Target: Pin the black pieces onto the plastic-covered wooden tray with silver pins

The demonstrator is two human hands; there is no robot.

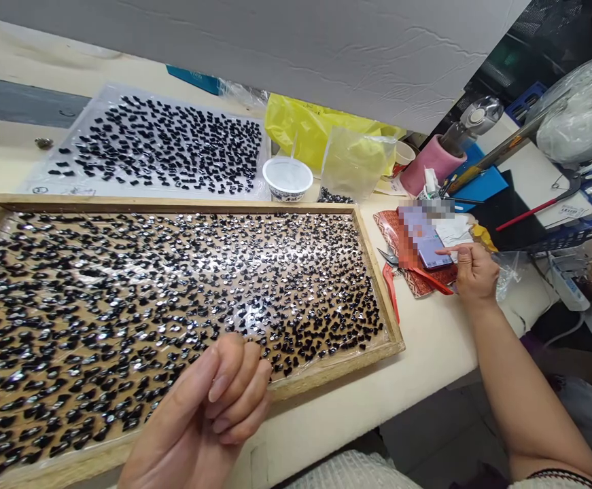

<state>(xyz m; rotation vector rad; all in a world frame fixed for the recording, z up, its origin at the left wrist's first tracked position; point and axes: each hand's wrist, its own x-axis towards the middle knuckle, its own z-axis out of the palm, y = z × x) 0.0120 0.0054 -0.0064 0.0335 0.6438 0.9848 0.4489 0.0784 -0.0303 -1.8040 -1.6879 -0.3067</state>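
My right hand (pixel 475 270) has its index finger stretched out to the lower part of a phone (pixel 431 248) with a lit screen. The other fingers of that hand are folded in, and nothing shows in them. The phone lies on a red patterned packet (pixel 390 224), beside red-handled pliers (pixel 431 280). Palm up, my left hand (pixel 229 401) is closed in a loose fist over the front edge of a wooden tray (pixel 326 384); I see nothing in it. Many small shiny black pieces (pixel 183 285) cover the tray under clear plastic film.
Behind the tray, a white sheet (pixel 147 187) bears more black pieces. A white bowl (pixel 288 178), a clear bag (pixel 354 159) and a yellow bag (pixel 296 125) stand near it. A pink cylinder (pixel 433 166) is at the back right. A grey-white panel (pixel 275 54) hangs overhead.
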